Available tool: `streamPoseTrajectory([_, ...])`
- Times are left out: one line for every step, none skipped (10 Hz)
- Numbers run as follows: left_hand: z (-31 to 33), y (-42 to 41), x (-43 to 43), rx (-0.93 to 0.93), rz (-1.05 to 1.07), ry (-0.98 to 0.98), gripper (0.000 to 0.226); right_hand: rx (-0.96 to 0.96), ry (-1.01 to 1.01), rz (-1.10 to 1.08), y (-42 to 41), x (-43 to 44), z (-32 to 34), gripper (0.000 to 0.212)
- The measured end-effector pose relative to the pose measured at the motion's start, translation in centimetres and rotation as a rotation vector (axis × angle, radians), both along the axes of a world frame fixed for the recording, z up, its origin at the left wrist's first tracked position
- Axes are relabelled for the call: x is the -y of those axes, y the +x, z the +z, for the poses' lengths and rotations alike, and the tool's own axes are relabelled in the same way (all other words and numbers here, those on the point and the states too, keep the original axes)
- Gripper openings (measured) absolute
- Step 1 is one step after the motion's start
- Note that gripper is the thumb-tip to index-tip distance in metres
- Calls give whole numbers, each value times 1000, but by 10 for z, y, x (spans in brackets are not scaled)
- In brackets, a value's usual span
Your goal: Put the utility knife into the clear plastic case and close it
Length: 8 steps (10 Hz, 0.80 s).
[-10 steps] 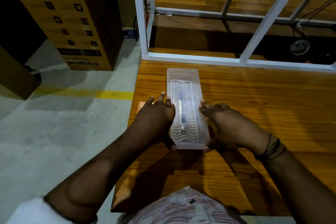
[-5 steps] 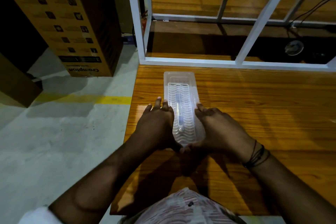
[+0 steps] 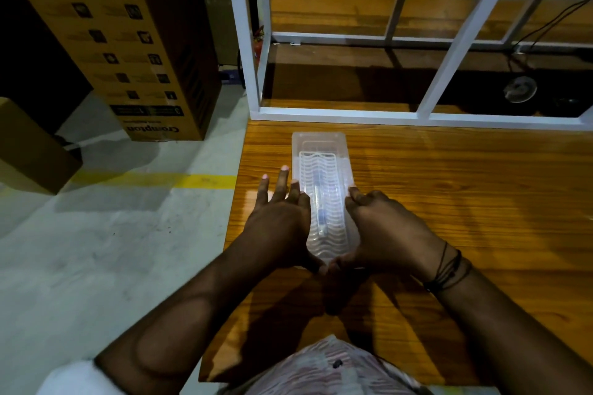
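Note:
The clear plastic case (image 3: 321, 151) lies lengthwise on the wooden table (image 3: 449, 202), its ribbed lid down. Through the lid the utility knife (image 3: 318, 202) shows dimly as a slim shape along the middle. My left hand (image 3: 279, 221) presses against the case's left side, fingers stretched forward and spread. My right hand (image 3: 382, 228) clasps the right side with curled fingers. Both thumbs meet at the case's near end, which they hide.
A white metal frame (image 3: 417, 114) runs along the table's far edge. The table's left edge drops to a concrete floor with a yellow line (image 3: 192, 181). A tall cardboard box (image 3: 128, 42) stands on the floor at the far left.
Both hands have slid toward the near end of the case and closed in on it. The left fingers have stretched out flat. The case looks a little farther from me.

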<state>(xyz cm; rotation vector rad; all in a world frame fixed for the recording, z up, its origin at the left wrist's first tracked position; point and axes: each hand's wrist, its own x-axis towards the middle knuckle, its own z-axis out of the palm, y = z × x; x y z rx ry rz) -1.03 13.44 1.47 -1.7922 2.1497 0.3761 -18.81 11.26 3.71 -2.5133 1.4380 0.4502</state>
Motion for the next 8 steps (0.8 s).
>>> streamPoseTrajectory([1, -1, 3, -8, 13, 25, 146, -31, -16, 18, 4, 1, -1, 117])
streamPoseTrajectory([0, 0, 3, -24, 25, 35, 147, -32, -19, 19, 4, 2, -2, 117])
streamPoseTrajectory([-3, 3, -1, -62, 35, 23, 146, -16, -7, 1, 2, 1, -5, 120])
streamPoseTrajectory([-6, 5, -4, -99, 51, 2, 144, 13, -1, -20, 0, 0, -7, 121])
streamPoseTrajectory([-4, 3, -13, -91, 50, -24, 138, 40, 12, -36, -3, 0, -12, 121])
streamPoseTrajectory([0, -2, -18, -60, 39, -52, 129, 51, 72, -55, -5, -1, -17, 123])
streamPoseTrajectory([11, -11, -16, -28, 29, -20, 116, 57, 157, -105, -9, -2, -17, 125])
streamPoseTrajectory([25, -16, -5, -31, 47, -20, 103, 80, 107, -94, -7, 4, -6, 115])
